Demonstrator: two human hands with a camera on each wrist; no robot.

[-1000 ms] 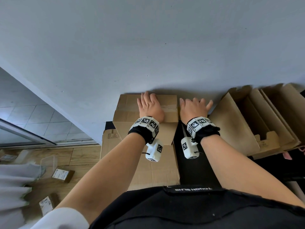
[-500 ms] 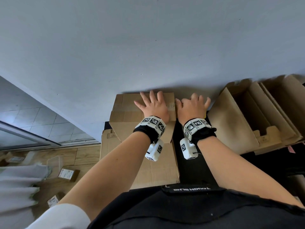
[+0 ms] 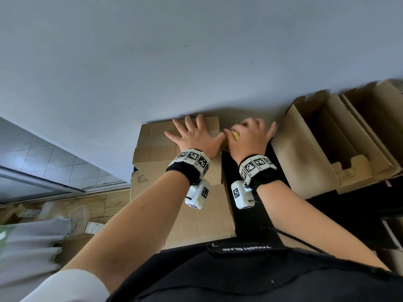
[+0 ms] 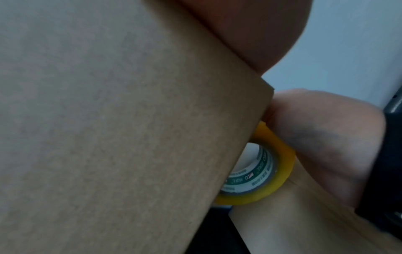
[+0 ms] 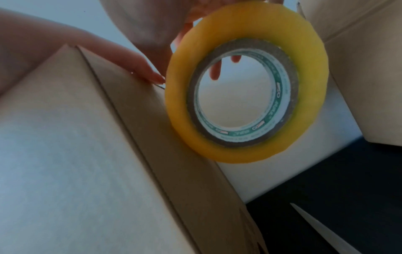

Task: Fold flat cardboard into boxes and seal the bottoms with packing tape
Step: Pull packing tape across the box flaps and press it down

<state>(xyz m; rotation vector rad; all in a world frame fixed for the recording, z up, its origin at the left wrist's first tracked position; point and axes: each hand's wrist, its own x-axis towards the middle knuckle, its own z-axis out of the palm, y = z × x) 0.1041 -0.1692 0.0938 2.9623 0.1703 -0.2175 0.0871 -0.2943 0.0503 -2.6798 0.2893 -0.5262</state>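
A folded brown cardboard box (image 3: pixel 157 149) stands against the grey wall with its closed flaps facing up. My left hand (image 3: pixel 193 136) lies flat on its top with the fingers spread. Just right of the box's edge, my right hand (image 3: pixel 248 136) grips a yellow roll of packing tape (image 3: pixel 235 136). The tape roll (image 5: pixel 245 82) hangs upright beside the box's side wall (image 5: pixel 152 130), held from above. The left wrist view shows the tape roll (image 4: pixel 267 168) tucked behind the box corner (image 4: pixel 130 120).
Several open cardboard boxes (image 3: pixel 322 149) lean together at the right on a black table (image 3: pixel 359 214). Flat cardboard sheets (image 3: pixel 202 223) lie under the box at the left. The wall (image 3: pixel 196 51) stands right behind the work. Clutter lies on the wooden floor (image 3: pixel 91 205) at the left.
My right hand has gone from lying flat beside the box to gripping the tape roll. The left hand has stayed on the box top and spread its fingers wider.
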